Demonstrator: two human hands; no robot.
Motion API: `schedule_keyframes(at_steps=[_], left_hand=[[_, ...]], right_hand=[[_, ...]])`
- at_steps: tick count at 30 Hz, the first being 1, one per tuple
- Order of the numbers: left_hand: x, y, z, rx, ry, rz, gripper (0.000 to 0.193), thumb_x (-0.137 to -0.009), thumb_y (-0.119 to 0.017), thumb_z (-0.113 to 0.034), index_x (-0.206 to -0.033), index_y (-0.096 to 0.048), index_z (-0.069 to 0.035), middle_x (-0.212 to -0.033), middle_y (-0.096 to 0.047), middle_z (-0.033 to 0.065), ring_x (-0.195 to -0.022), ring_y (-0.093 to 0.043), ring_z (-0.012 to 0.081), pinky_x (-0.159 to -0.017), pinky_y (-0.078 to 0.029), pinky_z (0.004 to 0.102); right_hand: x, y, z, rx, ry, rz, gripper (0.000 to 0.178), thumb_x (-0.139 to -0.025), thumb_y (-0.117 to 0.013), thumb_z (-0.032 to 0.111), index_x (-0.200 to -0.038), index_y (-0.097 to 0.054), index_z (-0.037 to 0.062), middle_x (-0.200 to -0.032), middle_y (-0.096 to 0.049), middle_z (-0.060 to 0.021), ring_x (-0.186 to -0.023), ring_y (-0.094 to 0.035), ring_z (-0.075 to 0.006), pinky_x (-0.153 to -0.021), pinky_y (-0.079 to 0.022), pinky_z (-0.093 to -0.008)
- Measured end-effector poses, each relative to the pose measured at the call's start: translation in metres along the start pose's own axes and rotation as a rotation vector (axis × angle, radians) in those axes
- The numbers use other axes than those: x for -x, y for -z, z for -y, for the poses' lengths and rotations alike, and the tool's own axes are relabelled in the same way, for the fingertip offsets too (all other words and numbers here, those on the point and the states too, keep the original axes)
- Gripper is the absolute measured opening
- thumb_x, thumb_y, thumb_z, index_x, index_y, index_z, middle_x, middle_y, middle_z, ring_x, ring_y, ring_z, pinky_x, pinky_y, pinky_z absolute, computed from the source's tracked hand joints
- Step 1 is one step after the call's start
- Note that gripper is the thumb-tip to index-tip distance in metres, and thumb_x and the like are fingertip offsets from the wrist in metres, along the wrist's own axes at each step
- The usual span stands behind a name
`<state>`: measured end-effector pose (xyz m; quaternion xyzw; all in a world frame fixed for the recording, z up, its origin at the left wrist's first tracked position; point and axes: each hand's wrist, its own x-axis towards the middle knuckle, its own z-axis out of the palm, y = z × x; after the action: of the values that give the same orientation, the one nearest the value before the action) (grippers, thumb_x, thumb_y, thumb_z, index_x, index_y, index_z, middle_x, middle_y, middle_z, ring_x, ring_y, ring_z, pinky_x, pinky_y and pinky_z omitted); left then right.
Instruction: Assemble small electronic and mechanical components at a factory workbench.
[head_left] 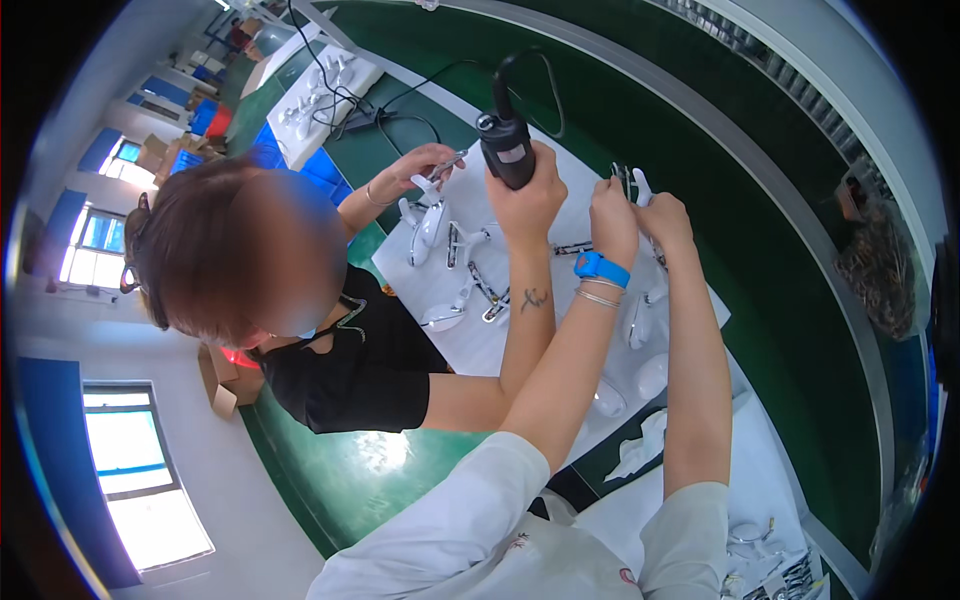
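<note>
My left hand (613, 222), with a blue wristband (602, 268) below it, is closed at the far end of the white work surface (578, 175). Right beside it, my right hand (666, 218) is closed on a small white plastic part (641, 187). A narrow dark and metallic piece (622, 178) sticks up at my left fingertips; its lower end is hidden by the fingers. Under and beside my forearms lie rounded white parts (652, 376) and a slim part with its inner pieces exposed (573, 248).
A co-worker in black at left grips a black corded power tool (508, 150) close to my left hand; their other hand (425, 163) holds a small part. White Y-shaped parts (487, 290) lie between us. Cables (360, 110) and a tray of white parts (318, 105) are farther back.
</note>
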<state>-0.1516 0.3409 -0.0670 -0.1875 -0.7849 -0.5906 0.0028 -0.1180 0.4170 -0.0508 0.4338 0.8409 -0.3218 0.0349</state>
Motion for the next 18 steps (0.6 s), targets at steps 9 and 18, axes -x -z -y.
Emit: schedule_keyframes(at_steps=[9,18], left_hand=[[-0.002,-0.007,0.022,-0.160,-0.077,-0.206,0.015,-0.067,-0.041,0.008,-0.075,-0.053,0.012,-0.077,-0.052,0.0256,-0.071,-0.050,0.0396,-0.066,-0.042,0.0404],[-0.026,0.006,0.084,-0.521,-0.329,-0.061,0.008,-0.063,-0.047,-0.001,-0.064,-0.052,0.005,-0.061,-0.051,0.0209,-0.071,-0.049,0.0381,-0.060,-0.037,0.0442]], right_hand=[[0.011,-0.024,-0.001,0.047,-0.076,-0.003,0.045,-0.063,-0.063,0.040,-0.088,-0.063,0.0027,-0.092,-0.061,-0.0152,-0.085,-0.060,-0.0270,-0.067,-0.048,-0.0334],[0.027,-0.033,0.011,0.228,0.002,0.021,0.036,-0.064,-0.063,0.029,-0.090,-0.062,0.0037,-0.094,-0.061,-0.0132,-0.088,-0.059,-0.0258,-0.072,-0.048,-0.0326]])
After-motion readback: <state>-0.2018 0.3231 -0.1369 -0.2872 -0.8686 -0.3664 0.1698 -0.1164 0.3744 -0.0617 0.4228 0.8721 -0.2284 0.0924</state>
